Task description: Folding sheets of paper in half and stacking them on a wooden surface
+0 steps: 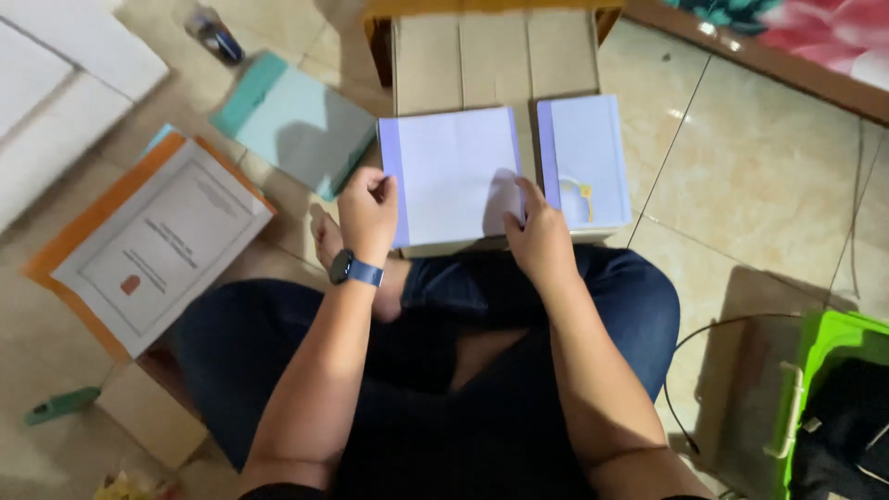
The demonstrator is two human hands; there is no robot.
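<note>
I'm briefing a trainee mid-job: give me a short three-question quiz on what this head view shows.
1. True or false: the left hand wears a watch on its wrist.
2. Which does the right hand press on? A) the white sheet with violet edge B) the teal booklet C) the green basket
3. Fill in: the white sheet lies on a flat ____ box.

Key: 1 true. 2 A; the right hand's fingers rest on the sheet's right edge, beside a second white stack. 3 cardboard.
</note>
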